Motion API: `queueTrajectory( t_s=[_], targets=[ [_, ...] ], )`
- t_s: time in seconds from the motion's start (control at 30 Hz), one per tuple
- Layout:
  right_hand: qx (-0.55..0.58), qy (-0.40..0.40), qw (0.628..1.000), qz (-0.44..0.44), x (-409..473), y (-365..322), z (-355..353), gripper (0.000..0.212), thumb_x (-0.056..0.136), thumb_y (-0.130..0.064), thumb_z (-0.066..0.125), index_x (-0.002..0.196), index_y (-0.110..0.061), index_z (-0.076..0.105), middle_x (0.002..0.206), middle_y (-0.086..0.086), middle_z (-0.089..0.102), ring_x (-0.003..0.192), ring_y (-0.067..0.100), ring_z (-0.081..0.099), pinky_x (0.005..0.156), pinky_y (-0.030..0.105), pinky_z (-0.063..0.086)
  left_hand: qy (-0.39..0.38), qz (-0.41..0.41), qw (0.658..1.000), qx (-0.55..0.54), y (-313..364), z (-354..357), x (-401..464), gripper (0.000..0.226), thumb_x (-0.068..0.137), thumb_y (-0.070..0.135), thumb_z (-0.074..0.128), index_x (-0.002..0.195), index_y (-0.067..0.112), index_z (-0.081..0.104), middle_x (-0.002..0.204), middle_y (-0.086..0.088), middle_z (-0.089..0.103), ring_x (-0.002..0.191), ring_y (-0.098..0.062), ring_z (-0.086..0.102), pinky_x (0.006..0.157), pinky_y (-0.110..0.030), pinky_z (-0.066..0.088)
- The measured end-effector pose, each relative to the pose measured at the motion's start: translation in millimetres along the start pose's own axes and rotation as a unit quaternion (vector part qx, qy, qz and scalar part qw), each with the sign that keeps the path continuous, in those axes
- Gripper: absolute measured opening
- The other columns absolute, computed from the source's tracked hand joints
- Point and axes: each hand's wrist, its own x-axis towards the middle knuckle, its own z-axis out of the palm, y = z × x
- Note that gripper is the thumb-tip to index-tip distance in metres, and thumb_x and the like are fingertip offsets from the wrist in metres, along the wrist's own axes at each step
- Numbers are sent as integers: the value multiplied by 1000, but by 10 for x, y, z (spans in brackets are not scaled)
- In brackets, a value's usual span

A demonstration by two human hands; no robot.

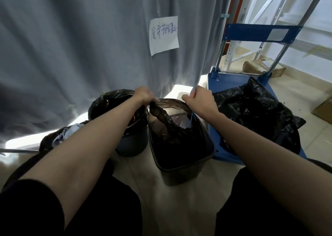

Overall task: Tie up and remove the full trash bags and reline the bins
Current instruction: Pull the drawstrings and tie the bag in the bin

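At the far left of the floor I see a partly hidden dark bag (53, 138) with pale blue material showing at its mouth. Next is a round bin (133, 142), lined with a black bag. My left hand (143, 94) is curled, pinching the left edge of the brown bag (168, 120) above the rectangular bin (181, 167). My right hand (199, 99) is also curled, gripping the bag's right edge. The bag's rim is stretched between both hands; its body sits inside the bin. Just right of this bin stands a blue cart (215, 81) carrying a crumpled black bag (258, 113). A handwritten paper sign (163, 35) hangs on the grey curtain (71, 56) behind.
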Motion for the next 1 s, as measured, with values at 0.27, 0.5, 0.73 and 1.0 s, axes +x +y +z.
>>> queueTrajectory(
  t_s=[0.27, 0.5, 0.73, 1.0],
  targets=[
    [-17, -78, 992, -99, 237, -262, 242, 18, 84, -14, 61, 97, -14, 73, 93, 10, 71, 90, 28, 65, 85, 35, 52, 14, 106, 994, -15, 156, -271, -70, 20, 75, 3, 78, 66, 19, 69, 51, 11, 63, 41, 5, 56, 42, -5, 38],
    [41, -118, 985, -115, 379, -272, 454, 27, 81, -11, 73, 108, -13, 75, 96, 15, 72, 86, 23, 65, 85, 31, 52, -18, 166, 985, -49, 296, -319, -215, 21, 72, -10, 73, 83, 7, 70, 63, 5, 70, 54, 5, 63, 55, -8, 47],
    [109, -89, 985, -98, 428, -231, 460, 10, 79, -11, 78, 75, -6, 71, 73, 9, 67, 70, 17, 58, 69, 30, 49, -28, 150, 985, -83, 263, -316, -241, 23, 71, 0, 81, 89, 6, 68, 59, 8, 69, 54, 0, 63, 56, -13, 49],
    [141, -123, 979, -77, 427, -251, 308, 14, 84, 4, 68, 75, -8, 67, 65, 11, 63, 49, 16, 57, 40, 21, 45, -200, 81, 976, 20, 103, -288, -291, 40, 80, -1, 74, 115, 14, 65, 98, 3, 66, 84, -8, 63, 72, -17, 53]
  ],
)
